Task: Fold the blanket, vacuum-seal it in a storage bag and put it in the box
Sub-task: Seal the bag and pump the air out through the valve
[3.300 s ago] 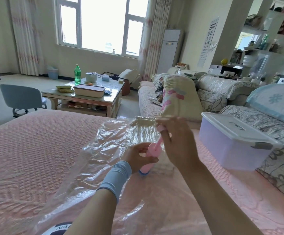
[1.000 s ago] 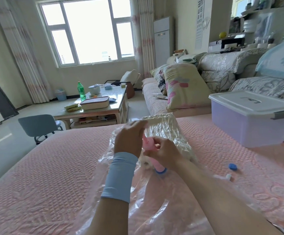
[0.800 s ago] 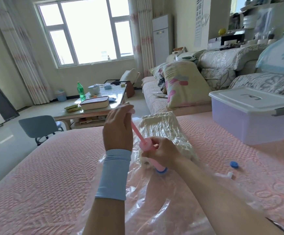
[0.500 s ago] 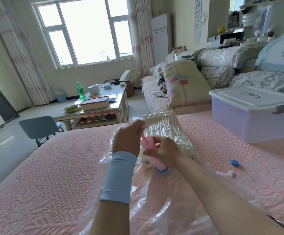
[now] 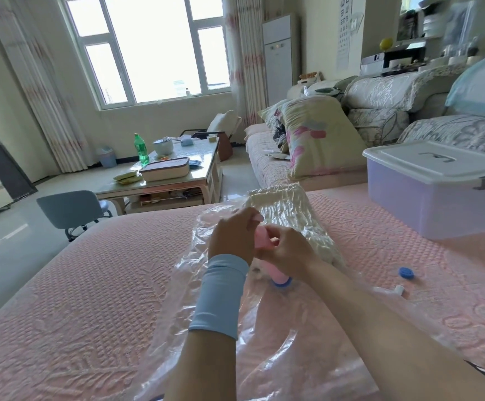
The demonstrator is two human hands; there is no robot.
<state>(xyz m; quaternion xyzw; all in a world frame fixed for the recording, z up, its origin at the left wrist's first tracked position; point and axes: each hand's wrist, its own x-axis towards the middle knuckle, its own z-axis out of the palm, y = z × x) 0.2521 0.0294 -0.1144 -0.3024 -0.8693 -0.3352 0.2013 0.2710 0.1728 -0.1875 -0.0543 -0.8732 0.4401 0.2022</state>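
your right hand grips the pink pump barrel to hold its base on the storage bag just below, your left hand curls over the plunger top to work it; the crinkled blanket lies inside the bag just beyond both hands.
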